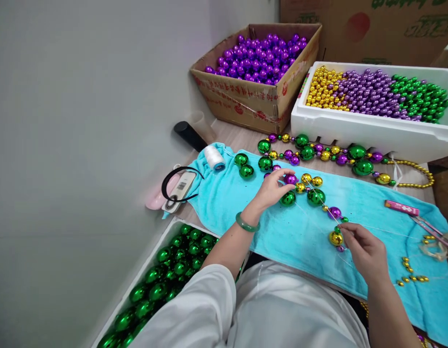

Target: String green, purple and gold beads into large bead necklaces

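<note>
My left hand (272,189), with a green bangle on its wrist, pinches a purple bead (290,179) at one end of a bead strand (315,195) lying on a turquoise towel (296,232). The strand carries green, gold and purple beads on a thin thread. My right hand (365,251) is closed in a pinch on the thread right beside a gold bead (335,238) at the strand's other end. Two loose green beads (243,165) lie just left of my left hand.
A finished bead strand (339,155) lies along the towel's far edge. Behind stand a cardboard box of purple beads (258,60) and a white foam box (372,128) of gold, purple and green beads. A tray of green beads (162,280) sits near left. A thread spool (214,157) rests on the towel.
</note>
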`<action>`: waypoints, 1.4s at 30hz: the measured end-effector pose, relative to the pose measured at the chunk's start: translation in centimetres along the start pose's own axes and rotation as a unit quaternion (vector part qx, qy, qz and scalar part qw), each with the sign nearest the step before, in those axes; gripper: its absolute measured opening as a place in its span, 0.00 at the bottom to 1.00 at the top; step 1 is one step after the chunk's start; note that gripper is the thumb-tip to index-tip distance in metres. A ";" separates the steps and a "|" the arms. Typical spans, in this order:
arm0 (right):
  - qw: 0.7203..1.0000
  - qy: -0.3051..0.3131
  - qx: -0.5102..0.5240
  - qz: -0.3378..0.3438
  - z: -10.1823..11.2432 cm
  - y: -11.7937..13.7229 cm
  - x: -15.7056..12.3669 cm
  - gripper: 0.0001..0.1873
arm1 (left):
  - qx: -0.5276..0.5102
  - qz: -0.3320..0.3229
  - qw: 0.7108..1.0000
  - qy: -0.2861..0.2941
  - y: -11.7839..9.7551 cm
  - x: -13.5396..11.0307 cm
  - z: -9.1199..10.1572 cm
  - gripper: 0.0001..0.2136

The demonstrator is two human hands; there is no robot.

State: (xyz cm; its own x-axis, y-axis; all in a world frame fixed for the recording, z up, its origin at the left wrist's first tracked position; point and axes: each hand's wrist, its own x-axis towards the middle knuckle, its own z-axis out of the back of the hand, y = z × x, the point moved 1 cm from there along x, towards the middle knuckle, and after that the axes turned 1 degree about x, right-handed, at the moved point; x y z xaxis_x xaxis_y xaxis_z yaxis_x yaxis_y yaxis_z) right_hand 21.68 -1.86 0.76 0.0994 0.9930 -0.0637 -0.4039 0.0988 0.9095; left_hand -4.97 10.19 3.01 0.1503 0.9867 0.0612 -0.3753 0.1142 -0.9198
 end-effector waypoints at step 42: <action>0.995 0.045 -0.023 0.084 -0.6 0.7 -0.8 0.09 | -0.622 0.255 0.739 -0.049 -2.3 -0.5 -1.7 0.06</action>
State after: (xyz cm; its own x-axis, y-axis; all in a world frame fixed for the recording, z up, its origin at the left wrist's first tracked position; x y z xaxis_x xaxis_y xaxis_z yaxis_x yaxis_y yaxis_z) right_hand 20.76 -2.54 1.23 -0.0534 0.9973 0.0498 -0.4499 -0.0685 0.8905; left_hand -2.59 9.22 4.42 0.1902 0.8757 -0.4439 0.7795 -0.4096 -0.4740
